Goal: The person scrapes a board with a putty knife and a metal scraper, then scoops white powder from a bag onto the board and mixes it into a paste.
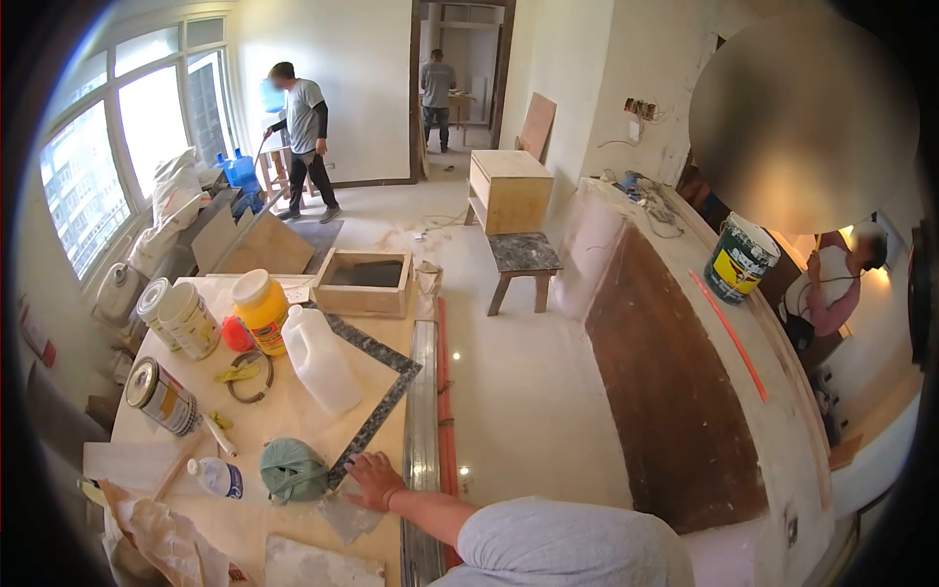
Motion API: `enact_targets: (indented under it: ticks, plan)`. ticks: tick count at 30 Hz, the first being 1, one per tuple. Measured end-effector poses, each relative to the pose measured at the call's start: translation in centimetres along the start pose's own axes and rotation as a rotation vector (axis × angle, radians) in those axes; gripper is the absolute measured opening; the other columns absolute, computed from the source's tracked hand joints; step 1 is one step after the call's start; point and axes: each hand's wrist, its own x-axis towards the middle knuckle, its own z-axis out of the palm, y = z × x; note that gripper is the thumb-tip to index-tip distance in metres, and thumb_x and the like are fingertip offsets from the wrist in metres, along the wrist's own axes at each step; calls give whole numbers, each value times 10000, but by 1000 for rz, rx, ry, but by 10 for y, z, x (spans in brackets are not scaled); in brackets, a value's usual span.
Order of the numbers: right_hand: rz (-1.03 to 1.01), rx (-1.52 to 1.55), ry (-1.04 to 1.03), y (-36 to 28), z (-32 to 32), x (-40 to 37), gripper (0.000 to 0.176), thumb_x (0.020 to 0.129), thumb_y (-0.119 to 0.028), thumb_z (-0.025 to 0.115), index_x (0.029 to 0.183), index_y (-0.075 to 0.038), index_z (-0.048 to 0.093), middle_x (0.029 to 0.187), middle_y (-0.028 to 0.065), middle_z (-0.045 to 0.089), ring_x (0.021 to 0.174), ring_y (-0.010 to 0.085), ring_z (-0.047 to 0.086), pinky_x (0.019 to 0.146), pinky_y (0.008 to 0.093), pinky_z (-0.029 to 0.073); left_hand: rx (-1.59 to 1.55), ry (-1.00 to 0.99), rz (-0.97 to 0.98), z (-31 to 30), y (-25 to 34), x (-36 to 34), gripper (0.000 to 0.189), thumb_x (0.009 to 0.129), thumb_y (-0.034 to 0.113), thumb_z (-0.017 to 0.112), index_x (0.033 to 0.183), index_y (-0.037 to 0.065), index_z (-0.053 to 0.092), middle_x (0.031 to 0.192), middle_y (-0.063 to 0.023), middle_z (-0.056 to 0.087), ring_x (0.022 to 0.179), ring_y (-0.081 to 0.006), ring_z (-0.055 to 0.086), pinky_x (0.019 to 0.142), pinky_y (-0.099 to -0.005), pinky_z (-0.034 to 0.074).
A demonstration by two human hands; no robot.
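My left hand (376,481) rests on the light wooden board (284,528), palm down with its fingers spread. It holds nothing. Its fingertips lie by the lower end of a dark speckled strip (386,391). A crumpled piece of clear plastic (350,519) lies partly under the hand. Just left of it is a ball of grey-green twine (291,472). A small water bottle (215,476) lies on its side beyond the twine. Farther up stands a white plastic jug (321,362). My right hand is out of view.
A yellow tub (260,311), white buckets (190,320), a paint can (160,396) and an open wooden box (364,284) stand on the board. Metal channels (423,430) run along its edge. A stool (525,256) stands ahead. A bucket (741,259) sits on the right ledge. Several people work nearby.
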Motion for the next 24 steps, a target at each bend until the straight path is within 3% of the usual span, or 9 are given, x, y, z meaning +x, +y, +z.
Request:
enact_targets:
  ticks: [2,5,7,9,13,14,17,21,24]
  plan:
    - [4,-6,11,-2,2,-2,710,833,-566,583,1326,-58,528,1392,148,448,1313,326,367,1096,501,240,-173,83,311,3,-3,-4,310,950,248,517,1120,57,693,945,-43,724,753,-259,681,616,-333,529]
    - [15,-13,6,-1,0,0,713,828,-562,586,1330,-59,528,1400,146,450,1319,326,370,1093,505,247,-668,3,-789,-14,57,-5,266,924,261,588,1023,57,728,901,-39,713,664,-183,636,507,-290,468]
    - [23,0,-22,-4,0,0,715,825,-561,587,1333,-61,530,1401,145,458,1319,328,378,1093,505,252,-664,-75,-717,-23,53,-8,341,874,352,673,1063,71,715,874,-39,698,601,-121,569,434,-270,393]
    - [-17,43,54,9,23,4,705,779,-557,636,1285,-71,571,1365,155,508,1301,335,420,1084,505,286,-28,2,92,-34,87,-42,339,834,175,612,1145,46,655,1028,-177,696,931,-327,673,786,-437,509]
    - [-103,62,114,18,47,4,671,753,-525,696,1224,-58,590,1297,180,562,1264,366,470,1045,520,336,433,170,-77,-58,125,-88,374,811,182,654,1183,165,686,1022,-105,698,931,-297,656,785,-421,512]
    - [-149,32,178,19,52,4,652,746,-519,705,1179,-40,620,1279,203,572,1249,381,476,1046,527,329,435,375,-80,-28,54,-96,375,766,226,693,1139,191,709,996,-123,689,898,-331,645,793,-423,504]
    - [-186,-99,123,18,47,12,699,767,-540,677,1248,-42,582,1312,190,540,1277,366,440,1070,530,281,-440,478,-780,-68,152,-109,387,827,360,710,998,12,735,807,-64,692,640,-147,544,608,-337,441]
    - [-81,-133,45,-12,21,18,696,794,-539,654,1278,-45,572,1363,199,490,1302,361,412,1076,528,287,-1110,608,-760,-72,152,-127,194,848,166,740,943,4,692,660,6,581,407,-23,352,352,-217,235]
    - [-70,-133,46,-10,21,11,688,807,-554,637,1278,-56,571,1372,180,485,1297,362,410,1085,528,275,-1083,678,-816,-81,168,-159,230,842,157,745,983,-3,662,713,-16,617,437,-32,387,370,-206,270]
